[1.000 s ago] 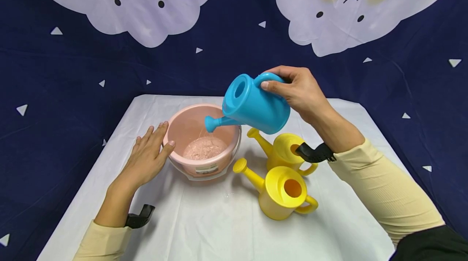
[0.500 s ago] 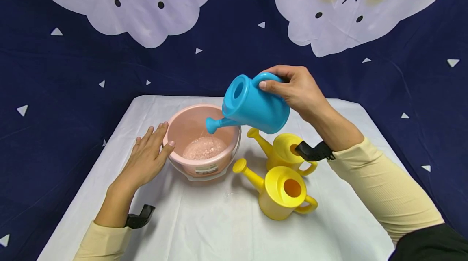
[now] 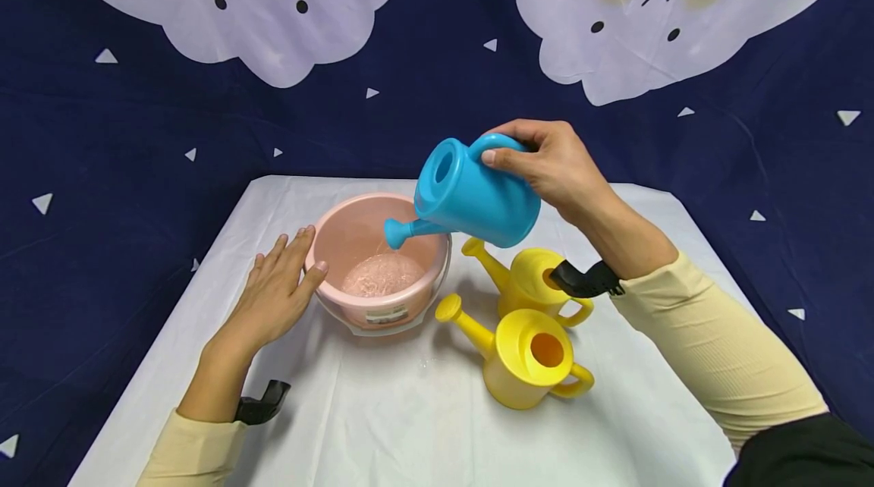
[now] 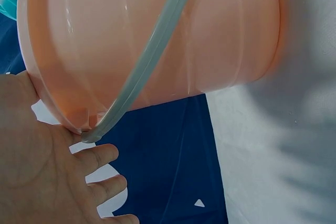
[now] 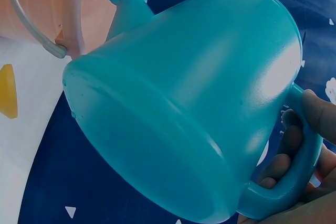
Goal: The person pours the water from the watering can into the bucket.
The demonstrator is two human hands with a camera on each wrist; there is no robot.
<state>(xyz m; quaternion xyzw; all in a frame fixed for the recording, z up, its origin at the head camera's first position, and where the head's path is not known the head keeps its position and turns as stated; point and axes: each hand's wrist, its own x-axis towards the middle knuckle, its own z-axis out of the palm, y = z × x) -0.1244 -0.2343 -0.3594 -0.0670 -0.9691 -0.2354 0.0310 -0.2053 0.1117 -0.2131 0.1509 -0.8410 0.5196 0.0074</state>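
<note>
My right hand (image 3: 556,168) grips the handle of a blue watering can (image 3: 478,199), thumb on top and fingers curled through the loop. The can is tilted, its spout head over the inside of a pink bucket (image 3: 375,312). Thin streams of water fall from the spout into rippling water (image 3: 384,274) at the bucket's bottom. My left hand (image 3: 273,293) rests with straight, spread fingers against the bucket's left rim. In the left wrist view the bucket's grey handle (image 4: 152,51) hangs along its side. The right wrist view shows the can's base (image 5: 142,150) raised.
Two yellow watering cans stand right of the bucket: a front one (image 3: 522,366) and a rear one (image 3: 536,278), partly behind it. A white cloth (image 3: 382,426) covers the table, with small wet drops near the bucket. Behind hangs a dark blue backdrop (image 3: 437,115) with clouds.
Water keeps running from the blue watering can into the bucket, and the ripples shift. Both hands stay almost where they were; the can has barely moved.
</note>
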